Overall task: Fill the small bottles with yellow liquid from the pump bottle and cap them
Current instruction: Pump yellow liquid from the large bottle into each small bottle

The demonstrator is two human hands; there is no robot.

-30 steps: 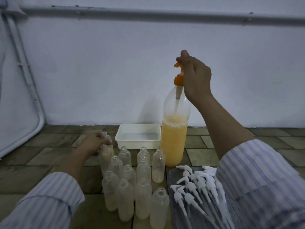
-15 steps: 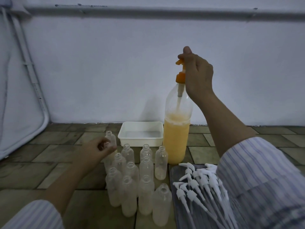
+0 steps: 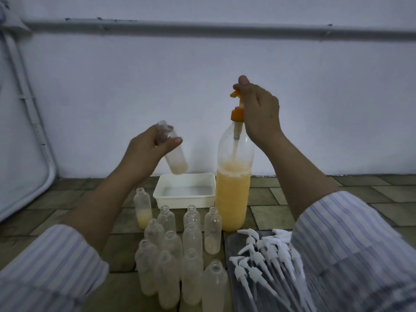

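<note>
Head view showed the left hand (image 3: 144,152) gripping 1 small bottle (image 3: 174,154), tilted in the air left of the pump bottle (image 3: 233,194). The right hand (image 3: 258,115) gripped its orange pump head (image 3: 237,104). Below, empty bottles (image 3: 191,239) stood on the tiled floor (image 3: 292,199) beside white pump caps (image 3: 263,251) and a white tray (image 3: 184,199).

Dim, flat indoor light, bluish-grey cast, source not evident. Soft shadow on the wall (image 3: 202,86) left of the pump bottle (image 3: 233,188). No strong glare; faint sheen inside the white tray (image 3: 184,195). Left hand (image 3: 144,152) and its small bottle (image 3: 174,152) slightly motion-blurred. Wide-angle bend visible in the pipe (image 3: 202,29) and left edge. Sleeves (image 3: 351,255) near bottom corners soft, blocky with compression.
</note>
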